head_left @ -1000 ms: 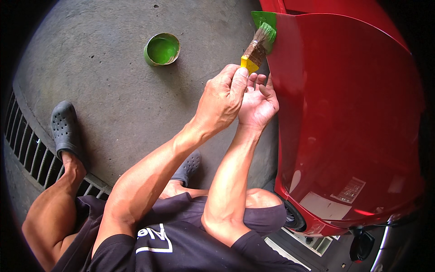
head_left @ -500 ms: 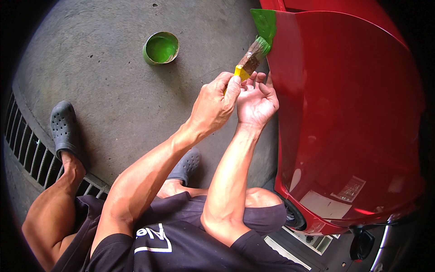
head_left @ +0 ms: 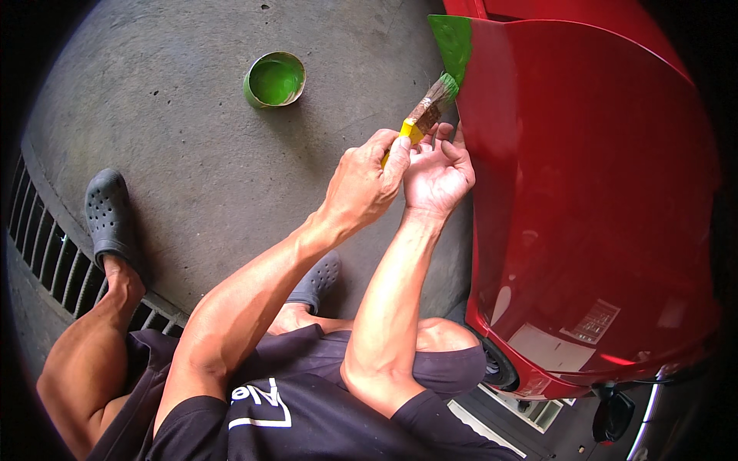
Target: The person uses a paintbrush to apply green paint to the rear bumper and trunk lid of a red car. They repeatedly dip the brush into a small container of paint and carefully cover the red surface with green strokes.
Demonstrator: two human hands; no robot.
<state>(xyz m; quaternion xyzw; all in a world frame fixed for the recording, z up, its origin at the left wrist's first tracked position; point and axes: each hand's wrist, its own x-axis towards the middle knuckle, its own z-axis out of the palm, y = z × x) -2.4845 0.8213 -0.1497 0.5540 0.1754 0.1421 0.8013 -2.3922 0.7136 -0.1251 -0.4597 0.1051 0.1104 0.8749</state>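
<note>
My left hand [head_left: 363, 178] is closed around the yellow handle of a flat paintbrush [head_left: 425, 112]. Green paint wets the brush's bristles, and their tip meets the edge of a red car panel [head_left: 584, 177] at the lower end of a green painted patch [head_left: 455, 44]. Palm up beside the brush, my right hand [head_left: 437, 178] has its fingers apart and slightly bent. Its fingertips are close to the panel's edge, partly behind the brush; whether they touch it I cannot tell. A round can [head_left: 250, 95] holding green paint stands on the floor, left of the brush.
Dark grey concrete floor [head_left: 192, 154] spreads under the can. A metal drain grate [head_left: 58, 257] runs along the left. My feet, in grey clogs [head_left: 108, 211], are on either side of my left forearm. A car wheel [head_left: 501, 367] and side mirror [head_left: 613, 415] are at lower right.
The brush has slid slightly down along the panel edge, toward me, with my left hand. My right hand has barely moved.
</note>
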